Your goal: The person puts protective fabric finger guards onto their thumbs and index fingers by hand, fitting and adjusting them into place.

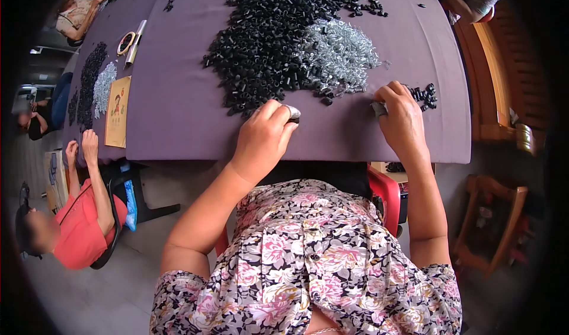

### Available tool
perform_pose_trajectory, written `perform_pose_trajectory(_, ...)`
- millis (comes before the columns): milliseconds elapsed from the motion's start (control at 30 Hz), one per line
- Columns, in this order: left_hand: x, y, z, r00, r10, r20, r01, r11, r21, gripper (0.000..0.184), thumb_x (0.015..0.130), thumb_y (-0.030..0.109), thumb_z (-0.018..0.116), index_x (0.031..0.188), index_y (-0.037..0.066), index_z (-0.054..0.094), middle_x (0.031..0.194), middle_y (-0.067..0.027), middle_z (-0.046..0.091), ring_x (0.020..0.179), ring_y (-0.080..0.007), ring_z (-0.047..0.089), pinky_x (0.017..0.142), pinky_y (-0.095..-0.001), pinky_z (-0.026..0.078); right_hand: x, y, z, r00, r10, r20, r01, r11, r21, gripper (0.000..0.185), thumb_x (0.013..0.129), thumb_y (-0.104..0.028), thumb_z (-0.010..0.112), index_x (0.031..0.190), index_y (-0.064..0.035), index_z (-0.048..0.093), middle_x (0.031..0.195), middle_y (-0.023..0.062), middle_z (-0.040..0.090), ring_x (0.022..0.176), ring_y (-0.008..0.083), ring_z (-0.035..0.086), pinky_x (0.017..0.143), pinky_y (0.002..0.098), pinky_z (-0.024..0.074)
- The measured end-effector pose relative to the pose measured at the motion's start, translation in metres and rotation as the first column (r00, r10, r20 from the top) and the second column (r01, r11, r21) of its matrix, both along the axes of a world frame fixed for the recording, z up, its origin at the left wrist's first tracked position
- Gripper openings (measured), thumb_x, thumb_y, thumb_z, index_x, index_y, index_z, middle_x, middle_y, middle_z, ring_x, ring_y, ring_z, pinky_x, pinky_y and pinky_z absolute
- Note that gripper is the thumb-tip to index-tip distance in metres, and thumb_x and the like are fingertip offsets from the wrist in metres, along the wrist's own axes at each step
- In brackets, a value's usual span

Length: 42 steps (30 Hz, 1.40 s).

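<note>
My left hand [264, 135] is closed in a pinch above the near part of the table. A grey wrap covers one of its fingertips, and a small black plastic piece [294, 120] shows at the pinch. My right hand [402, 113] is also closed, its fingertips together, with a grey wrap on a finger; anything between them is hidden. Just beyond the right hand lies a small group of black pieces [428, 97]. In front of both hands spreads a large heap of black tube-like pieces [255, 56], and a pile of shiny metal springs [341, 56] rests against its right side.
A purple cloth covers the table [172, 110]. To the left lie a yellow booklet [117, 113], a tape roll [125, 43], another black heap [90, 86] and a spring pile [104, 89]. A person in a red shirt [86, 228] sits at left; wooden chair [489, 222] at right.
</note>
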<state>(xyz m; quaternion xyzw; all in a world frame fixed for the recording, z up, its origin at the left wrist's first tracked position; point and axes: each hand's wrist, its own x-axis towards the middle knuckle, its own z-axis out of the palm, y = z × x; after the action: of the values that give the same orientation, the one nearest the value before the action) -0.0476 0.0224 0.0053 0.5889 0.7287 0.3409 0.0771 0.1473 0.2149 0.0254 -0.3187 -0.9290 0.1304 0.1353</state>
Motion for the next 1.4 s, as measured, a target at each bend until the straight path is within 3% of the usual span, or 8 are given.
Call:
perform_pose_trajectory(533, -0.001, -0.007, -0.012, 0.996, -0.002, -0.087, 0.007, 0.998, 0.060, 0.012, 0.088, 0.009, 0.064, 0.097, 0.002, 0.059, 0.094, -0.0097, 0.059, 0.087, -0.0256, 0.061, 0.076, -0.0351, 0.051, -0.012, -0.032, -0.001, 0.991, 0.114, -0.072, -0.130, 0.950, -0.283, 0.031, 0.066, 0.007, 0.061, 0.096, -0.0022, 0.060, 0.100, 0.0148, 0.058, 0.093, 0.0379, 0.059, 0.080, 0.0440, 0.0484)
perform_pose_trajectory(600, 0.006, -0.015, -0.010, 0.921, 0.002, 0.390, -0.029, 0.998, 0.061, 0.011, 0.092, 0.009, 0.063, 0.100, 0.002, 0.060, 0.094, -0.0064, 0.063, 0.086, -0.0185, 0.062, 0.076, -0.0309, 0.051, -0.005, -0.032, -0.004, 0.989, 0.097, -0.111, -0.132, 0.921, -0.366, 0.033, 0.067, 0.007, 0.062, 0.098, -0.0018, 0.060, 0.102, 0.0153, 0.059, 0.091, 0.0393, 0.059, 0.080, 0.0444, 0.0481)
perform_pose_trajectory(667, 0.008, -0.023, -0.015, 0.612, -0.055, 0.789, -0.035, 0.995, 0.096, 0.011, 0.096, 0.009, 0.060, 0.105, 0.002, 0.062, 0.092, -0.0021, 0.067, 0.082, -0.0077, 0.061, 0.075, -0.0243, 0.050, -0.003, -0.035, -0.004, 0.992, 0.054, -0.116, -0.099, 0.897, -0.432, 0.033, 0.067, 0.006, 0.063, 0.099, -0.0018, 0.060, 0.103, 0.0157, 0.059, 0.092, 0.0396, 0.059, 0.080, 0.0443, 0.0481)
perform_pose_trajectory(867, 0.015, -0.023, 0.000, 0.353, -0.051, 0.934, -0.025, 0.998, 0.064, 0.011, 0.094, 0.007, 0.062, 0.105, 0.004, 0.063, 0.089, -0.0028, 0.068, 0.075, -0.0074, 0.061, 0.071, -0.0231, 0.051, -0.011, -0.037, -0.002, 0.995, 0.092, -0.043, -0.101, 0.928, -0.358, 0.033, 0.068, 0.005, 0.064, 0.100, -0.0014, 0.060, 0.102, 0.0166, 0.058, 0.093, 0.0397, 0.059, 0.080, 0.0443, 0.0475)
perform_pose_trajectory(1000, 0.019, -0.019, 0.003, 0.382, 0.000, 0.924, -0.045, 0.999, 0.018, 0.012, 0.094, 0.008, 0.062, 0.105, 0.004, 0.063, 0.090, -0.0034, 0.069, 0.076, -0.0077, 0.062, 0.070, -0.0227, 0.051, -0.011, -0.034, -0.004, 0.989, 0.145, -0.032, -0.148, 0.944, -0.295, 0.030, 0.069, 0.006, 0.064, 0.099, -0.0009, 0.061, 0.098, 0.0164, 0.057, 0.090, 0.0382, 0.060, 0.078, 0.0422, 0.0488)
perform_pose_trajectory(1267, 0.029, -0.005, 0.003, 0.362, 0.010, 0.932, 0.018, 1.000, -0.018, 0.015, 0.096, 0.007, 0.059, 0.110, 0.004, 0.064, 0.090, -0.0034, 0.068, 0.077, -0.0068, 0.060, 0.071, -0.0221, 0.050, -0.014, -0.067, 0.006, 0.932, 0.057, -0.358, -0.278, 0.745, -0.606, 0.031, 0.065, 0.015, 0.060, 0.092, 0.0014, 0.061, 0.086, 0.0123, 0.060, 0.076, 0.0245, 0.064, 0.067, 0.0329, 0.0508)
perform_pose_trajectory(1367, 0.030, -0.001, 0.004, 0.755, -0.098, 0.648, 0.097, 0.995, 0.037, 0.017, 0.096, 0.005, 0.056, 0.112, 0.003, 0.064, 0.090, -0.0024, 0.065, 0.079, -0.0071, 0.059, 0.071, -0.0220, 0.050, -0.013, -0.067, 0.003, 0.918, 0.042, -0.395, -0.300, 0.727, -0.618, 0.031, 0.064, 0.016, 0.060, 0.091, 0.0016, 0.062, 0.086, 0.0113, 0.061, 0.076, 0.0226, 0.064, 0.066, 0.0310, 0.0506)
perform_pose_trajectory(1400, 0.028, -0.004, 0.006, 0.753, -0.089, 0.652, 0.142, 0.989, -0.029, 0.017, 0.098, 0.006, 0.053, 0.112, 0.003, 0.063, 0.092, -0.0011, 0.063, 0.083, -0.0076, 0.060, 0.072, -0.0217, 0.050, -0.013, -0.067, -0.001, 0.918, 0.023, -0.396, -0.291, 0.718, -0.632, 0.031, 0.064, 0.016, 0.060, 0.091, 0.0016, 0.062, 0.086, 0.0108, 0.061, 0.077, 0.0216, 0.064, 0.066, 0.0306, 0.0505)
